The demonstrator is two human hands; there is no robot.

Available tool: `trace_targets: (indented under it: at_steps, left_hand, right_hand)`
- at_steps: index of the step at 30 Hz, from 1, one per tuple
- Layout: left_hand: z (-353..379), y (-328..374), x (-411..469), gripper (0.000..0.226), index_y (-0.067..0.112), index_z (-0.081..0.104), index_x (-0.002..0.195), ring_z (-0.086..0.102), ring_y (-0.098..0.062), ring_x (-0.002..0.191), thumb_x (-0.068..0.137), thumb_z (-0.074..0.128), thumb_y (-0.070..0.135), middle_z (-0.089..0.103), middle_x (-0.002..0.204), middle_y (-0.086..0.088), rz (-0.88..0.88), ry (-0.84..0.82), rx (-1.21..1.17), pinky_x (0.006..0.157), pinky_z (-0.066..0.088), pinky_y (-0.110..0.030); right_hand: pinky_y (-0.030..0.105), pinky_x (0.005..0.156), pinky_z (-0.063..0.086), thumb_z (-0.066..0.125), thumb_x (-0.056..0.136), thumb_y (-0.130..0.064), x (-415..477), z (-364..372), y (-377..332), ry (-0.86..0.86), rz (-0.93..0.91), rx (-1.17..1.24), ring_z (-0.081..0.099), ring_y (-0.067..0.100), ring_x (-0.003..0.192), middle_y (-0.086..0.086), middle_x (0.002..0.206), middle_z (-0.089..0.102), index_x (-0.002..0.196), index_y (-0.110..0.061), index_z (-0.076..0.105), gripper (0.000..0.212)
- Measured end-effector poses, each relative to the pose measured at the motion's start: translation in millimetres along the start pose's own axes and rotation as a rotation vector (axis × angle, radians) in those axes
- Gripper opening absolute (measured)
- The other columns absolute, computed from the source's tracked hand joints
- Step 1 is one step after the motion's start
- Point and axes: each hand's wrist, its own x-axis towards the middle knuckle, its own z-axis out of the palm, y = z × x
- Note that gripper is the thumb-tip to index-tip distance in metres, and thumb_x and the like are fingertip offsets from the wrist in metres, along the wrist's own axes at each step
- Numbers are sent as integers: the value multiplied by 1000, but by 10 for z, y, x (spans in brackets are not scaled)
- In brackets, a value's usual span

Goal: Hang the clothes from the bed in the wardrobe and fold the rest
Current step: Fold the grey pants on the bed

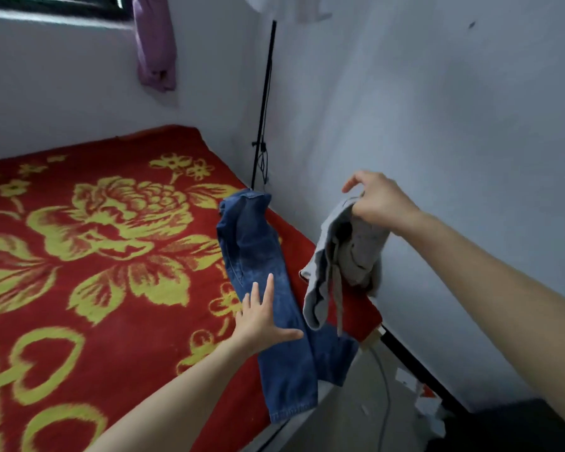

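Note:
Blue jeans [261,252] lie lengthwise along the right edge of the bed [88,256], their leg ends hanging over the near corner. My left hand [263,318] is open with fingers spread flat, over or on the jeans near the knees. My right hand [377,200] is raised above the bed's right edge and grips a grey garment [343,259] by its top. The grey garment hangs crumpled in the air, its lower end dangling just above the jeans.
The bed carries a red blanket with a yellow flower pattern. A black pole [264,102] with cables stands in the corner against the wall. A purple cloth [155,44] hangs by the window. Scraps and a cable lie on the floor [382,393] to the right.

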Motion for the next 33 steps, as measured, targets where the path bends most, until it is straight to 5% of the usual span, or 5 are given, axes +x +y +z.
trace_targets:
  at_steps: [10,16,24,29,33]
  left_hand:
    - [-546,366,-474,107,44,-17,141,45,-19,126,83,70,23,26,153,5,244,515,-568,91,48,-29]
    - [-928,-356,-724,73,33,24,147,56,-18,115,86,59,12,56,132,1,281,427,-157,89,45,-26]
    - [-1512,-1399,-1368,44,18,46,138,52,-23,121,94,53,17,52,136,-7,40,433,204,99,42,-33]
    - [-1740,-1667,-2087,66,24,31,146,53,-19,117,87,54,5,49,137,-1,-18,496,365,89,43,-24]
    - [-1694,-1597,-2507,57,16,41,140,56,-24,113,87,59,10,52,131,-7,-42,531,442,87,46,-33]
  right_hand:
    - [10,34,32,47,75,12,-355,-751,-1173,194,-143,339,48,5,37,4,61,47,84,-15,57,30]
    - [20,44,34,49,75,11,-520,-472,-1144,110,-181,342,43,10,38,5,56,48,77,-22,57,35]
    - [24,89,42,61,83,-2,-719,338,-646,-212,-641,-344,59,28,107,11,118,60,123,-8,57,41]
    - [27,56,54,86,53,-12,-915,966,-442,185,-1405,-734,62,19,62,13,87,66,116,-15,63,67]
    - [27,55,52,84,41,-3,-992,1176,-424,311,-1440,-822,62,21,63,13,90,67,127,-20,41,97]
